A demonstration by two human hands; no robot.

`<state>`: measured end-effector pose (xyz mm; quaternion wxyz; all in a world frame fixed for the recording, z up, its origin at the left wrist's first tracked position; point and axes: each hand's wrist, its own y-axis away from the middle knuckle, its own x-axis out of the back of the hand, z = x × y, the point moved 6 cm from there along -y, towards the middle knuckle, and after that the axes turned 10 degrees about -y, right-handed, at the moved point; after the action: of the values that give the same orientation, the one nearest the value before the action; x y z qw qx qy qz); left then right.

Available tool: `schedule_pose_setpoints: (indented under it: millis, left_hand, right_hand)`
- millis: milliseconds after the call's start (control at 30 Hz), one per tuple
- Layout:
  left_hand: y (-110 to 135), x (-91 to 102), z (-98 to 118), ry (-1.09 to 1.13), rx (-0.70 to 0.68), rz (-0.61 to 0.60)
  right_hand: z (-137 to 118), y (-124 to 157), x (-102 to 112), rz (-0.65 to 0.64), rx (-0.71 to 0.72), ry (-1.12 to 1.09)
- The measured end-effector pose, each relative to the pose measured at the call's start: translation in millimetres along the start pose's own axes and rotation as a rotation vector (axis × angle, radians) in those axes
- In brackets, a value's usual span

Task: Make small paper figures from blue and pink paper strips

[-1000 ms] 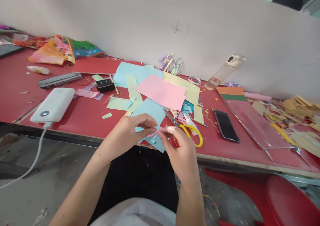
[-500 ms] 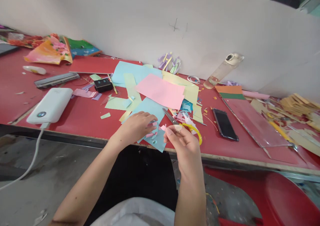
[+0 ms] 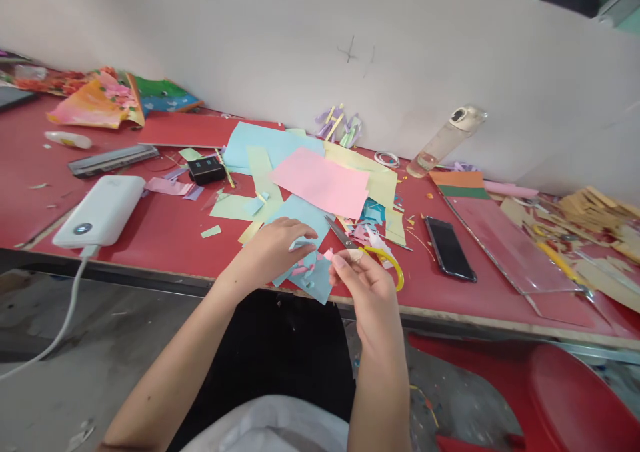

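Observation:
Between the thumb and fingers of my right hand [image 3: 364, 279] a small piece of pink paper [image 3: 329, 255] is pinched. My left hand [image 3: 280, 249] hovers just left of it, fingers apart and slightly bent, over a sheet of blue paper [image 3: 315, 289] at the table edge. Small pink and blue scraps [image 3: 299, 269] lie on that sheet below my fingers. Scissors with yellow handles [image 3: 397, 265] lie behind my right hand, partly covered by it, blades pointing away to the left. A large pink sheet [image 3: 323, 182] rests on other coloured papers farther back.
A white power bank [image 3: 103, 212] with a cable stands at left, near a black box [image 3: 206, 169]. To the right are a phone [image 3: 450, 249], a clear pouch [image 3: 520, 242] and a yellow cutter [image 3: 560, 263]. A bottle [image 3: 445, 142] leans against the wall.
My left hand has lifted slightly and its fingers have stretched out, moving off the scraps. My right hand keeps its pinch on the pink paper, almost unmoved.

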<state>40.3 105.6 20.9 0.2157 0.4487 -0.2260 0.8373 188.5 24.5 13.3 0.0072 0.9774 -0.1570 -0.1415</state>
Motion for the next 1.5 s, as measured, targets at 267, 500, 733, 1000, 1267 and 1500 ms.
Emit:
schedule_pose_setpoints:
  millis: [267,500,733,1000,1267,1500]
  left_hand:
    - [-10.8,-20.9,-8.7,0.08,0.004,-0.171]
    - [12.8,6.6,4.7,0.341,0.081,-0.03]
    - [42.2,16.8,20.1,0.578,0.158,0.164]
    - [50.5,14.1,28.0,0.579,0.084,0.254]
    - [54.8,16.9,30.5,0.508,0.069,0.302]
    - [56.7,16.9,33.1,0.466,0.053,0.309]
  right_hand:
    - [20.7,-15.1,15.9,0.088,-0.018,0.005]
    - [8.6,-2.7,13.3,0.186,0.094,0.01]
    - [-15.0,21.1,-10.7,0.128,0.152,0.067]
    - [-16.2,24.5,-14.6,0.125,0.131,0.164]
    - [-13.4,20.7,-13.0,0.066,0.142,0.186]
    - [-14.2,21.1,-12.6,0.049,0.134,0.164]
